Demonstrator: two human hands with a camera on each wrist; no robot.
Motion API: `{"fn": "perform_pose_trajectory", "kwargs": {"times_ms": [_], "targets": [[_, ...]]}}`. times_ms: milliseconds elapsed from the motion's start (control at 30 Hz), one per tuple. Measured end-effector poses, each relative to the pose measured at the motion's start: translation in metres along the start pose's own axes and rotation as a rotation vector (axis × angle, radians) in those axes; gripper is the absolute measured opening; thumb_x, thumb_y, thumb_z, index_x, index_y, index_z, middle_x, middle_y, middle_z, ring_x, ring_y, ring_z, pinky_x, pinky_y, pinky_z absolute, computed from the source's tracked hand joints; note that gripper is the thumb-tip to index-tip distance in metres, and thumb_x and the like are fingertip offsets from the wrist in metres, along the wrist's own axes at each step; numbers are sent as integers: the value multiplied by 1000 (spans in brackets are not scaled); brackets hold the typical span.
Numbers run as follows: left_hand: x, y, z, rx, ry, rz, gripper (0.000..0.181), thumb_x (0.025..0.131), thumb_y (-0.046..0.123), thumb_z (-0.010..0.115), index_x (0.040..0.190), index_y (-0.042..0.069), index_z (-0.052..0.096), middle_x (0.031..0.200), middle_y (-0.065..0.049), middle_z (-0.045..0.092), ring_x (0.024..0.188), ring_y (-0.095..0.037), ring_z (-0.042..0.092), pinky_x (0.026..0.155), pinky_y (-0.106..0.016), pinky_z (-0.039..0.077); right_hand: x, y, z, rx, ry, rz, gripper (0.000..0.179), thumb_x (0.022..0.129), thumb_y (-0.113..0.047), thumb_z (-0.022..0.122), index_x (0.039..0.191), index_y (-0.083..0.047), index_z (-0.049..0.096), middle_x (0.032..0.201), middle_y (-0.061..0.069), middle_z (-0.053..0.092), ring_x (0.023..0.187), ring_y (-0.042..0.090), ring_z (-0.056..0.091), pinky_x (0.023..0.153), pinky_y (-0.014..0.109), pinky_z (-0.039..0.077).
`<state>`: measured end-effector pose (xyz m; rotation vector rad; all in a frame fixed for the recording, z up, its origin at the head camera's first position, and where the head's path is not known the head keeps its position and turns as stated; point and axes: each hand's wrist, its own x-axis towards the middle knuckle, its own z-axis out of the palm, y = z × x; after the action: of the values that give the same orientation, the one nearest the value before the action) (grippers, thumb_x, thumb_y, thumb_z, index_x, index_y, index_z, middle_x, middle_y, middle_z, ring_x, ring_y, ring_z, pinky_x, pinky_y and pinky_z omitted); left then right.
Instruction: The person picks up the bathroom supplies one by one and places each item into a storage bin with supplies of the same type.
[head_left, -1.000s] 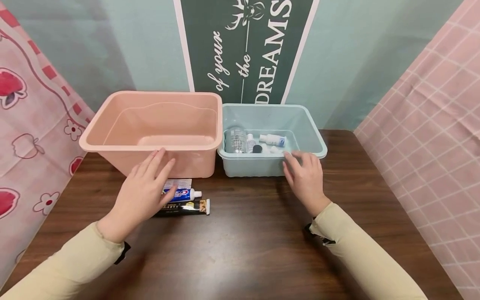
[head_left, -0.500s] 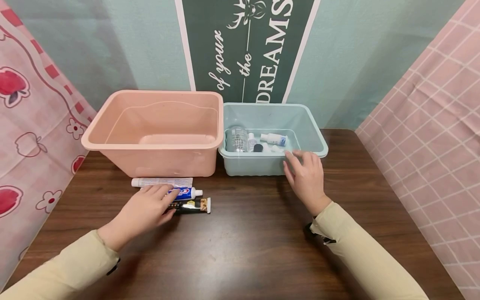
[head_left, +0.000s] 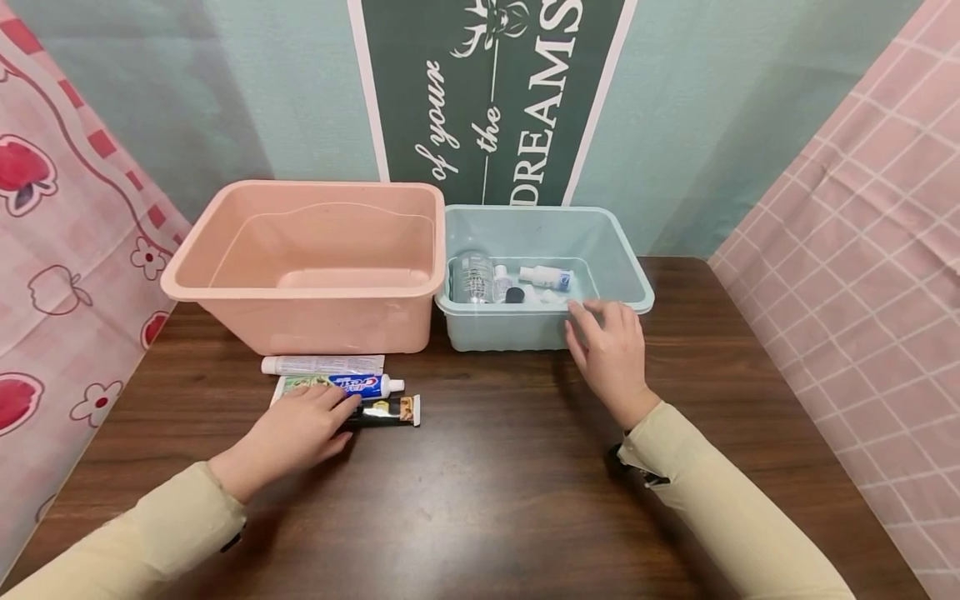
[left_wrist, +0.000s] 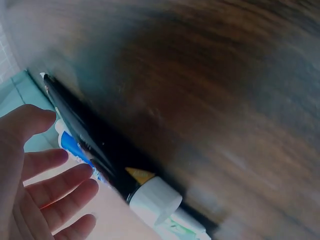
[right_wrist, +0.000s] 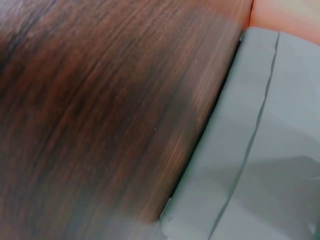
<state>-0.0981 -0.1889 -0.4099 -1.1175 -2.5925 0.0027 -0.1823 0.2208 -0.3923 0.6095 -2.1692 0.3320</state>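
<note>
My left hand (head_left: 300,429) is over a black toothpaste tube (head_left: 392,412), its fingers relaxed and apart from the thumb. In the left wrist view the fingers (left_wrist: 70,200) lie loosely beside that tube, with its white cap (left_wrist: 157,200) toward the bottom; nothing is gripped. Behind it lie a blue and green toothpaste tube (head_left: 362,384) and a white tube (head_left: 326,365). My right hand (head_left: 611,362) rests with bent fingertips at the front rim of the light blue bin (head_left: 510,329). The right wrist view shows only the bin's side and the table, not the hand.
A larger pink bin (head_left: 337,325) stands left of the blue one, touching it. Inside the blue bin lie a clear bottle (head_left: 473,279), a small white tube (head_left: 546,278) and other small bottles. The dark wooden table (head_left: 480,500) extends in front.
My left hand has come down and toward me from in front of the pink bin to the black tube, uncovering the white and blue tubes. My right hand has stayed at the rim.
</note>
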Motion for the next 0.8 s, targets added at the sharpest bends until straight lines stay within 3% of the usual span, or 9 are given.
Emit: {"fn": "perform_pose_trajectory", "kwargs": {"times_ms": [267,433,667,800], "targets": [[5,7,11,-32,-77,-80,37,68,21,78,94,0,61,84,-12,54,71,-28,55,60,-40,50,1,1,-1,-2,2,2,27,85,-15,60,109,-2,65,101,21,55,87,41,49,78,52,40],[8,12,13,-45,-73,-84,30,65,14,73,85,0,55,74,-9,50,63,-27,52,56,-39,47,1,0,0,-7,5,2,27,85,-15,60,108,-2,65,101,21,55,86,42,49,77,53,40],[4,7,7,-97,-167,-149,22,65,3,66,84,2,54,75,-8,51,68,-27,54,57,-40,47,0,-1,0,-29,-18,-5,27,85,-14,61,109,-2,65,101,21,54,86,42,50,77,53,40],[1,1,1,-100,-166,-188,22,64,-1,66,82,3,54,77,-8,51,67,-28,54,57,-42,47,-1,0,-2,-37,-26,-5,27,85,-15,60,110,-3,65,101,21,55,86,41,50,78,52,41]]}}
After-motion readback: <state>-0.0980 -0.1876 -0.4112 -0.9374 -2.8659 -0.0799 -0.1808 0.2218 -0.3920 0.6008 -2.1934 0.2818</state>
